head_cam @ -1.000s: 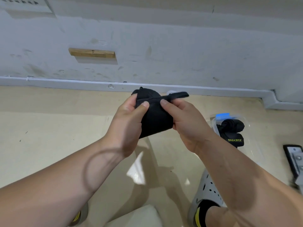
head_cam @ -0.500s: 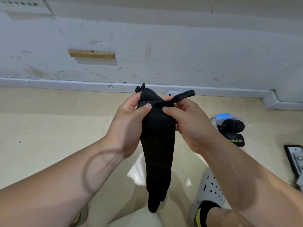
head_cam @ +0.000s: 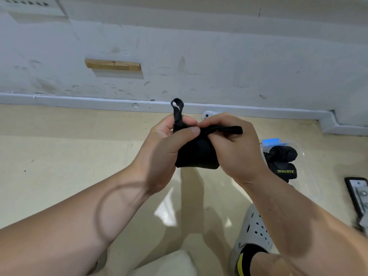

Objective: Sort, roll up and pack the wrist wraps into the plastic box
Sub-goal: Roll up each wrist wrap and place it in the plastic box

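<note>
A black wrist wrap [head_cam: 197,155] is bunched into a short fold between both hands, held above the floor. My left hand [head_cam: 167,150] pinches its top left, where a thumb loop [head_cam: 176,110] sticks up. My right hand [head_cam: 231,148] grips the right side, with a strap end [head_cam: 231,130] poking out past the fingers. On the floor to the right lies a clear plastic box [head_cam: 306,166] holding rolled black wraps [head_cam: 282,158], one marked XUEYING.
A grey wall with a skirting ledge [head_cam: 79,100] runs across the back. A small white object [head_cam: 207,114] sits by the ledge behind my hands. A black and metal item [head_cam: 358,194] lies at the right edge. My grey clog [head_cam: 253,234] is bottom right.
Half a second ago the wrap hung down long below my hands; now it is gathered up into a short bundle. The thumb loop now stands upright above my left hand.
</note>
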